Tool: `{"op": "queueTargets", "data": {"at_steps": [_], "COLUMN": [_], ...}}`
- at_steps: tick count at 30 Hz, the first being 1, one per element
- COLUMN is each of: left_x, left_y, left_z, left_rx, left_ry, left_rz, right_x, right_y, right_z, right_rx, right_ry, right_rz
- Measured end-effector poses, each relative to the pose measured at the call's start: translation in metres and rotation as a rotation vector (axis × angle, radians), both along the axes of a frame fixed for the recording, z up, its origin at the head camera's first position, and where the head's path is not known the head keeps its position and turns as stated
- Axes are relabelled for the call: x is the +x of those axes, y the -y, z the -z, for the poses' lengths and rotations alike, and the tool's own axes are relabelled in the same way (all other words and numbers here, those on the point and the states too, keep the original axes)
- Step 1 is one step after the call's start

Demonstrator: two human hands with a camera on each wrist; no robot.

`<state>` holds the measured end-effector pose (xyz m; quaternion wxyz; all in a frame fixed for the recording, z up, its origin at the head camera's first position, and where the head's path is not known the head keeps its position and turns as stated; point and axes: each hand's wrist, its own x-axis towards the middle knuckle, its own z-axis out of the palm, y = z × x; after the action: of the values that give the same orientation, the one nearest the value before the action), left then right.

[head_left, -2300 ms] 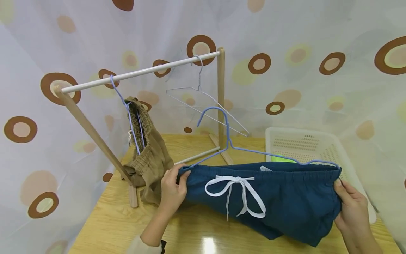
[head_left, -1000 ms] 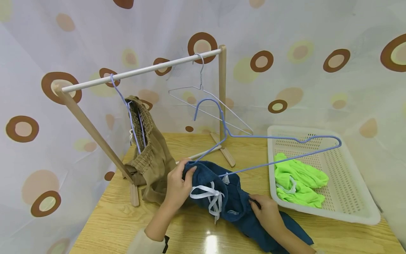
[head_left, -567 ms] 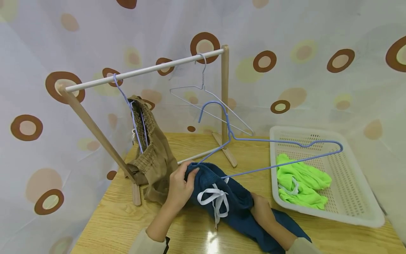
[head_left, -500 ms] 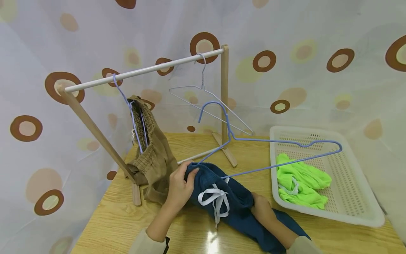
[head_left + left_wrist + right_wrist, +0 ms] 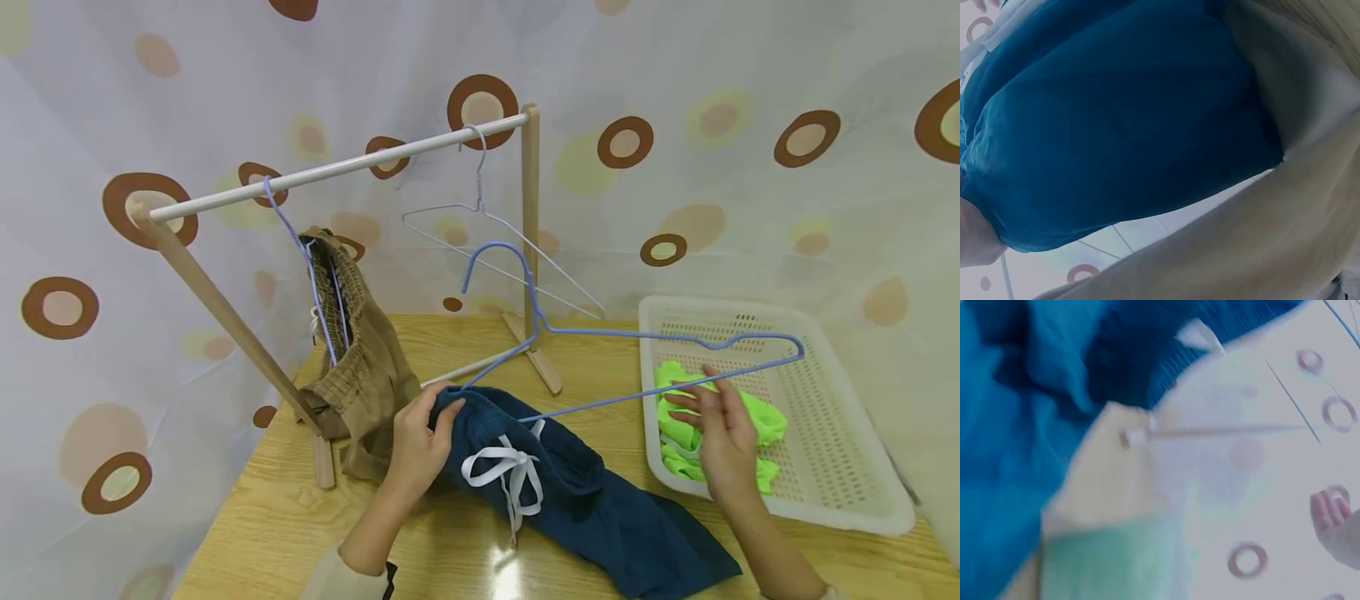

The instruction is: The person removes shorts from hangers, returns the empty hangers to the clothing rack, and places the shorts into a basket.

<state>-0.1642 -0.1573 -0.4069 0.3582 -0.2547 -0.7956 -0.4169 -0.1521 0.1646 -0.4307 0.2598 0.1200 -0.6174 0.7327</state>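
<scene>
Navy drawstring shorts [image 5: 555, 517] with a white bow slump across the table, their right side hanging loose. My left hand [image 5: 420, 442] pinches the left end of the waistband, where one arm of a blue wire hanger [image 5: 600, 331] goes inside. The hanger's hook points up, and its other arm sticks out bare to the right. My right hand [image 5: 723, 442] is off the shorts, its fingers loosely bent beside the hanger's lower bar. The right wrist view shows this hand [image 5: 1335, 528] holding nothing. Blue cloth [image 5: 1116, 119] fills much of the left wrist view.
A rack with a white rail [image 5: 337, 169] stands behind. On it hang brown shorts [image 5: 367, 358] on a hanger and a bare pale hanger [image 5: 502, 221]. At right, a white basket [image 5: 840, 433] holds a bright green garment [image 5: 765, 417].
The right hand has let go of the shorts' right side and moved up and right to the hanger's lower bar. Earlier it brought that waistband end leftward, off the hanger's right arm.
</scene>
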Motion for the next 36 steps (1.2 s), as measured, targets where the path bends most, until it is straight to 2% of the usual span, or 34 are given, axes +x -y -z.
{"op": "queueTargets", "data": {"at_steps": [2,5,7,8,10,12,15,18,20,23,26,30,32,36], "left_x": [-0.001,-0.001,-0.001,-0.001,-0.002,-0.002,-0.004,-0.005,-0.005,-0.007,-0.009,-0.011,-0.012,-0.014], "left_y": [0.002,0.004,0.004,0.004,0.003,0.002,0.0,-0.002,-0.003,-0.004,-0.004,-0.006,-0.007,-0.01], "left_z": [0.0,-0.002,-0.003,-0.004,-0.005,-0.007,-0.009,-0.012,-0.014,-0.015,-0.016,-0.016,-0.016,-0.013], "left_rx": [-0.011,-0.03,-0.046,-0.055,-0.074,-0.087,-0.113,-0.148,-0.169,-0.182,-0.156,-0.067,-0.017,0.086], "left_ry": [-0.007,-0.001,0.014,0.022,0.035,0.038,0.039,0.044,0.053,0.06,0.075,0.106,0.103,0.087], "left_rz": [0.012,0.039,0.057,0.065,0.08,0.086,0.092,0.094,0.096,0.105,0.138,0.166,0.154,0.077], "right_x": [0.0,0.0,0.001,0.002,0.007,0.012,0.019,0.022,0.023,0.024,0.025,0.03,0.032,0.039], "right_y": [-0.02,-0.049,-0.065,-0.072,-0.083,-0.09,-0.097,-0.1,-0.101,-0.1,-0.097,-0.095,-0.096,-0.101], "right_z": [-0.011,-0.023,-0.031,-0.034,-0.04,-0.043,-0.041,-0.035,-0.03,-0.023,-0.016,-0.011,-0.009,-0.007], "right_rx": [-0.24,-0.442,-0.432,-0.374,-0.198,-0.014,0.098,0.053,-0.019,-0.112,-0.181,-0.225,-0.246,-0.252], "right_ry": [-0.089,-0.223,-0.276,-0.293,-0.301,-0.29,-0.233,-0.196,-0.207,-0.227,-0.236,-0.232,-0.227,-0.223], "right_rz": [-0.187,-0.483,-0.624,-0.666,-0.677,-0.629,-0.593,-0.646,-0.71,-0.752,-0.722,-0.648,-0.616,-0.542]}}
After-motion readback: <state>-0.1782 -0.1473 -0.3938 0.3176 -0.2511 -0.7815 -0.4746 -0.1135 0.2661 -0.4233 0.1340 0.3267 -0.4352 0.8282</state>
